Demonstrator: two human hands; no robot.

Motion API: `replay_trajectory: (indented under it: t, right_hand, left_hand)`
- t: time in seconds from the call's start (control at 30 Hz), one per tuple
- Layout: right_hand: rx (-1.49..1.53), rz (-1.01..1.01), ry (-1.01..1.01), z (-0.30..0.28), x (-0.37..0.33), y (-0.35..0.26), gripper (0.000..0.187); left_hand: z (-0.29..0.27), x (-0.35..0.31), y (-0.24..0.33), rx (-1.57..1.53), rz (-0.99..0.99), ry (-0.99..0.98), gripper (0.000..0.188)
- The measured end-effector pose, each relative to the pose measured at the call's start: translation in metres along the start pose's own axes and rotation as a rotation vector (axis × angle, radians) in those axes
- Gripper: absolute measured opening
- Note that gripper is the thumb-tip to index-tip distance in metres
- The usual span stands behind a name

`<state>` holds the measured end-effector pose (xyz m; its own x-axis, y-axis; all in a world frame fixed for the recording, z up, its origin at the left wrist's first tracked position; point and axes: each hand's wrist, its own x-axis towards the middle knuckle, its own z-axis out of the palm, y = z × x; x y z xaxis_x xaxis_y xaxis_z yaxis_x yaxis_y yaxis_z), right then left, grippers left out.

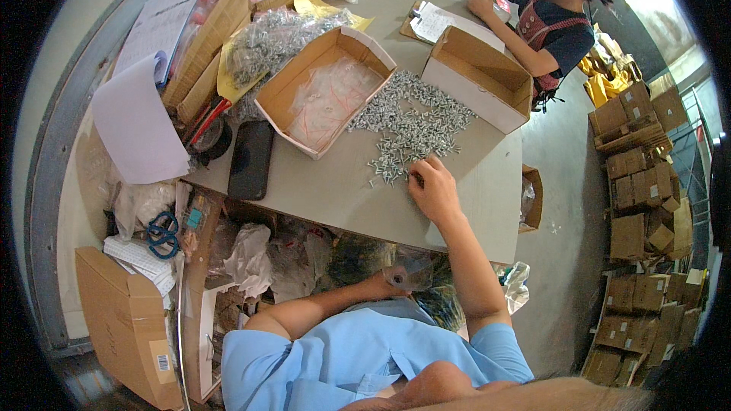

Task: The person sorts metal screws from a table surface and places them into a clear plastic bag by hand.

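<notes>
- I'm seeing small silver metal screws [423,123] lying heaped on the grey tabletop [483,198].
- The right hand [432,189] is curling at their edge; I can't tell whether it's gripping any.
- The left hand [378,287] is holding a clear plastic vessel [416,274].

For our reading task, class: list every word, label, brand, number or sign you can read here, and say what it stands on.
No text is clear enough to quote.
Upper-left white sheet: rows of print, too small.
Clipboard sheet: faint print, too small.
Lower-left cardboard box: side marking, blurred; white barcode label, too small.
Stacked cartons on the right: pale labels, too small.
</notes>
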<state>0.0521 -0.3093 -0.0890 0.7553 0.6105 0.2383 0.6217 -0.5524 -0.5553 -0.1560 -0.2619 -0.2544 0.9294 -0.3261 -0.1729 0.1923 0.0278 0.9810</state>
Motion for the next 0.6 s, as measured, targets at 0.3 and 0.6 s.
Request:
replay_trajectory:
  t: [0.3,0.6]
  right_hand:
    - [-0.080,0.120,-0.030,-0.030,-0.040,0.007,0.014]
    - [0.260,0.005,-0.557,-0.062,-0.088,-0.015,0.015]
  left_hand:
    - [0.002,-0.001,0.005,-0.002,0.032,0.028,0.029]
    - [-0.004,0.005,0.010,0.053,0.011,-0.026,0.037]
